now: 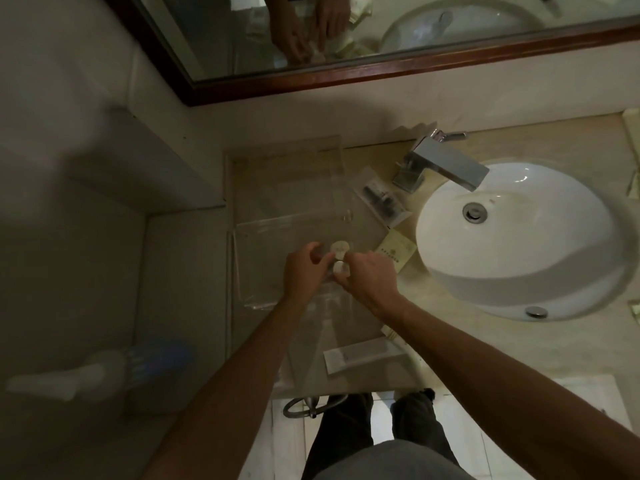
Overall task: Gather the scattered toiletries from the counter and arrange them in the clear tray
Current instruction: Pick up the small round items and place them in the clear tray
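Two small round bottles over clear tray; left hand pinches one, right hand grips other. Placing step. Next: stand both upright, release, fetch sachets off worktop.

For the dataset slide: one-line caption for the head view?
Both hands, left hand and right hand, set small white-capped bottles in the clear tray beside the sink.

you have two small white bottles, three flat packets, one clear tray, one basin.
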Demonstrator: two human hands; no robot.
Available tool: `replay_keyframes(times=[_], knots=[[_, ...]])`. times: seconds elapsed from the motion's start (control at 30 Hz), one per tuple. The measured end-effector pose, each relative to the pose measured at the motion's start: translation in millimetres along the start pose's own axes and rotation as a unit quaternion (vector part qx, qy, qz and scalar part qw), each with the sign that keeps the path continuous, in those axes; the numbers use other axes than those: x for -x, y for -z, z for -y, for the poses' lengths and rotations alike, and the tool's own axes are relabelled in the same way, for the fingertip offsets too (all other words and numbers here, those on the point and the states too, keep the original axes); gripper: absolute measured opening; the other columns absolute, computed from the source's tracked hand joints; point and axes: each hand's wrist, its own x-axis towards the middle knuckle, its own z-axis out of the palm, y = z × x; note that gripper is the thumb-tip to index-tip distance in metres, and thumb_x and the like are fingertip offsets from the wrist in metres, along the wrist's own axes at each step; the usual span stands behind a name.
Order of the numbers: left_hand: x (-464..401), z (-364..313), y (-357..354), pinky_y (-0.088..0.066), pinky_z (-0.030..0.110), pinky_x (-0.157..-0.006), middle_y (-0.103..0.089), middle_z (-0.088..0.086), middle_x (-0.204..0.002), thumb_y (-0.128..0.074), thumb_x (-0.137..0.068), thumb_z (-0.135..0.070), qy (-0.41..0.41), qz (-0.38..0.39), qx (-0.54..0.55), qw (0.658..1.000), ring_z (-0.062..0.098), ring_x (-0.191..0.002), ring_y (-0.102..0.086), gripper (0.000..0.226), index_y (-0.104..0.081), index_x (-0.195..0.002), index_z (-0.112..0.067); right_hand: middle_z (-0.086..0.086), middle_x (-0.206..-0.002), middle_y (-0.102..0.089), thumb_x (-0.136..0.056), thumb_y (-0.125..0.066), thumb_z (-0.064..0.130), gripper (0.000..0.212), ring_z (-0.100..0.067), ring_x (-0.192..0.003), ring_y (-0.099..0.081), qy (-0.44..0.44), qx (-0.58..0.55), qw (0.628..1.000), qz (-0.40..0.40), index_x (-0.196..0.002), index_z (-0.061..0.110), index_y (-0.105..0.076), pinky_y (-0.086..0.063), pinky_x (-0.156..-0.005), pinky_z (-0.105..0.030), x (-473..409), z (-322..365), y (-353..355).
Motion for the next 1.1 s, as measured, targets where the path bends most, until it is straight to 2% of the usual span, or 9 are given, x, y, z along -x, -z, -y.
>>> replay_keyframes(times=[0.13, 0.23, 0.37, 0.47, 0.6, 0.73, 0.87, 1.0, 1.1], knots=[[-10.1, -3.1, -0.2, -0.055, 0.035, -0.076, -0.072, 0.004, -0.096, -0.069, -0.077, -0.051, -0.028, 0.021, -0.015, 0.999, 0.021, -0.085, -0.067, 0.049, -0.071, -0.114, -0.018, 0.001, -0.072, -0.069, -0.087, -0.065, 0.041, 0.021, -0.014, -0.058, -0.062, 0.002, 0.009, 1.0, 0.012, -0.083, 0.021, -0.068, -0.055, -0.058, -0.031, 1.8, 5.7, -1.9], [-21.6, -6.9, -3.7, -0.053, 0.033, -0.077, -0.071, 0.008, -0.099, -0.069, -0.081, -0.043, -0.07, 0.056, -0.043, 0.995, 0.024, -0.089, -0.065, 0.038, -0.073, -0.109, -0.018, 0.001, -0.076, -0.069, -0.09, -0.063, 0.034, 0.016, -0.014, -0.061, -0.063, 0.014, 0.017, 0.999, 0.039, -0.09, 0.02, -0.069, -0.056, -0.061, -0.031, -1.2, 5.0, -1.4], [-30.5, -5.7, -6.1, -0.052, 0.032, -0.082, -0.072, 0.008, -0.102, -0.07, -0.083, -0.036, -0.099, 0.078, -0.054, 0.991, 0.024, -0.093, -0.065, 0.031, -0.075, -0.106, -0.016, -0.001, -0.084, -0.071, -0.09, -0.063, 0.033, 0.016, -0.017, -0.068, -0.066, 0.036, 0.043, 0.996, 0.07, -0.098, 0.02, -0.068, -0.057, -0.066, -0.032, -6.9, 4.0, 3.1], [-32.2, -7.3, -4.2, -0.048, 0.027, -0.079, -0.073, 0.006, -0.1, -0.07, -0.083, -0.033, -0.122, 0.083, -0.062, 0.987, 0.022, -0.092, -0.065, 0.027, -0.075, -0.104, -0.016, -0.003, -0.09, -0.071, -0.09, -0.063, 0.032, 0.017, -0.019, -0.074, -0.067, 0.045, 0.048, 0.995, 0.073, -0.101, 0.019, -0.068, -0.055, -0.068, -0.032, -7.0, 3.5, 5.3], [-30.9, -10.6, -2.8, -0.047, 0.028, -0.075, -0.072, 0.008, -0.098, -0.07, -0.083, -0.03, -0.136, 0.082, -0.071, 0.985, 0.024, -0.089, -0.065, 0.025, -0.075, -0.102, -0.014, -0.002, -0.09, -0.071, -0.09, -0.063, 0.031, 0.016, -0.019, -0.073, -0.067, 0.033, 0.022, 0.996, 0.074, -0.099, 0.018, -0.066, -0.056, -0.068, -0.034, -3.0, 3.1, 4.2], [-26.2, -12.6, -0.3, -0.043, 0.027, -0.084, -0.063, 0.011, -0.111, -0.065, -0.087, -0.02, -0.167, 0.123, -0.082, 0.975, 0.025, -0.102, -0.059, 0.024, -0.069, -0.109, -0.011, 0.0, -0.081, -0.069, -0.093, -0.059, 0.031, 0.014, -0.016, -0.063, -0.062, 0.012, -0.003, 0.999, 0.045, -0.089, 0.019, -0.066, -0.053, -0.06, -0.031, -0.4, 2.2, 0.7], [-26.2, -14.2, 0.9, -0.046, 0.031, -0.095, -0.054, 0.011, -0.12, -0.066, -0.087, -0.02, -0.168, 0.174, -0.083, 0.967, 0.024, -0.109, -0.056, 0.031, -0.067, -0.117, -0.013, 0.001, -0.081, -0.071, -0.09, -0.063, 0.026, 0.009, -0.016, -0.062, -0.063, 0.007, -0.012, 0.999, 0.029, -0.095, 0.021, -0.067, -0.054, -0.057, -0.031, 2.1, 2.8, -1.7], [-25.9, -17.3, 6.5, -0.044, 0.023, -0.081, -0.061, 0.01, -0.105, -0.073, -0.081, -0.021, -0.175, 0.139, -0.069, 0.972, 0.025, -0.096, -0.061, 0.025, -0.071, -0.103, -0.01, 0.002, -0.083, -0.07, -0.09, -0.063, 0.025, 0.01, -0.014, -0.063, -0.062, 0.02, -0.026, 0.999, 0.024, -0.099, 0.022, -0.066, -0.046, -0.057, -0.025, 4.4, 0.7, -1.0], [-21.3, -17.7, 9.9, -0.044, 0.025, -0.072, -0.063, 0.008, -0.097, -0.075, -0.079, -0.029, -0.157, 0.107, -0.072, 0.979, 0.023, -0.087, -0.062, 0.025, -0.071, -0.097, -0.012, 0.0, -0.085, -0.069, -0.091, -0.062, 0.025, 0.013, -0.016, -0.067, -0.063, 0.024, -0.035, 0.999, 0.025, -0.103, 0.021, -0.065, -0.052, -0.061, -0.028, 4.7, 0.1, 0.6]])
